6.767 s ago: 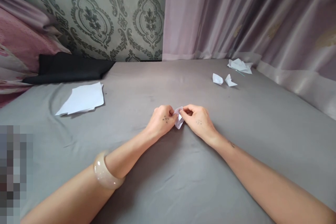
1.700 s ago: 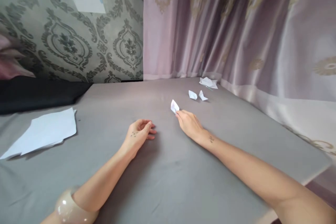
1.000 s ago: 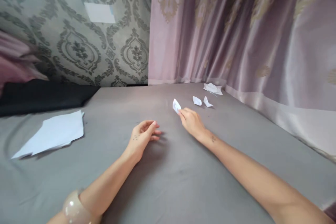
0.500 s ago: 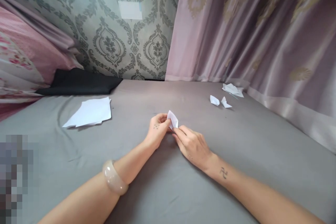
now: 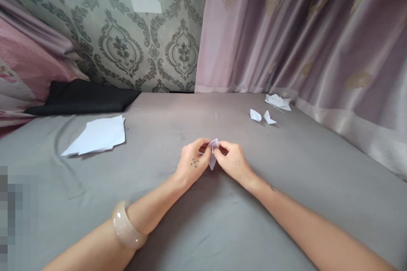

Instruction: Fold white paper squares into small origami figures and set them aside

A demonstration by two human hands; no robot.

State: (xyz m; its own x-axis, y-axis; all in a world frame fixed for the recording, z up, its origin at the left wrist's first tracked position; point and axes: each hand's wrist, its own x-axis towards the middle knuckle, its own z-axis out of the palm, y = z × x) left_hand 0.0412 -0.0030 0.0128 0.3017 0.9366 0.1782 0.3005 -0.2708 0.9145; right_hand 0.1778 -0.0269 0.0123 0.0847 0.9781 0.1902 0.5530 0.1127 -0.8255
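Note:
A small folded white paper (image 5: 213,163) is upright between my two hands, with pointed ends at top and bottom. My left hand (image 5: 194,159) pinches its left side between thumb and fingers. From the other side my right hand (image 5: 234,161) grips it, thumb on the near face. Both thumbs lie close together at its middle, and parts of the fingers are hidden behind the hands and the paper. A pale bangle (image 5: 127,228) circles my left forearm.
White paper sheets (image 5: 103,134) lie in a stack at left on the grey cloth (image 5: 203,224). Two folded paper pieces (image 5: 255,115) sit at right, before a pile of white paper (image 5: 278,101). Black cloth (image 5: 92,97) lies at back left; curtains (image 5: 286,29) hang at right.
My right hand has moved up from the paper's lower edge to its right side. The folded paper has turned to show its narrow, pointed shape. The whole view has shifted slightly.

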